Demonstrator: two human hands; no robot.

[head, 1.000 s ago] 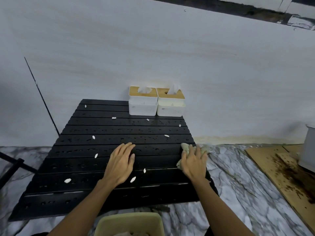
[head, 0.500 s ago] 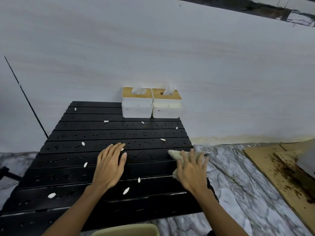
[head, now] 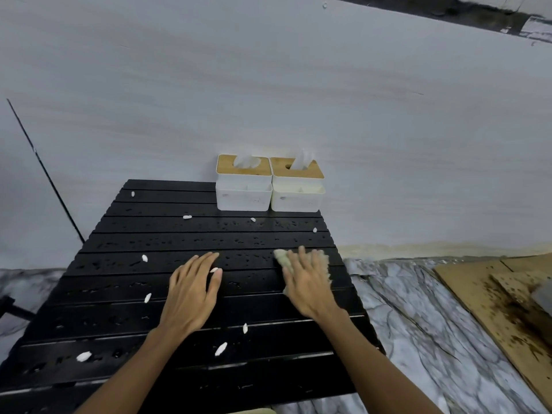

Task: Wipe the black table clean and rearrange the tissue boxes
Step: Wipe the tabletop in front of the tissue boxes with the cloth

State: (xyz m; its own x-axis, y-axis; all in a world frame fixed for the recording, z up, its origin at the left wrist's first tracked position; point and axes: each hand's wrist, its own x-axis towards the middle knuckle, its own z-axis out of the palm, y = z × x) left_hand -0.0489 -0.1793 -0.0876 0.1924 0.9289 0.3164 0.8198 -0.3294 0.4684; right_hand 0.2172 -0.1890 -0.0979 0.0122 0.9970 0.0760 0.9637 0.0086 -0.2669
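The black slatted table (head: 125,318) is wet with droplets and dotted with several white scraps (head: 220,349). Two white tissue boxes with wooden lids stand side by side at its far right edge against the wall: the left box (head: 244,186) and the right box (head: 297,188). My left hand (head: 191,291) rests flat on the middle of the table, fingers spread, holding nothing. My right hand (head: 307,285) presses a pale green cloth (head: 282,258) flat onto the table near its right edge; most of the cloth is hidden under the palm.
A white wall rises right behind the table. Marble-patterned floor (head: 418,324) lies to the right, with stained brown cardboard sheets (head: 493,306) on it. A thin black line (head: 44,171) runs down the wall at the left.
My right hand with the cloth has slid leftward and forward from the table's right edge. The left hand has stayed in place. The view has shifted, so the yellowish bin below has dropped out of sight.
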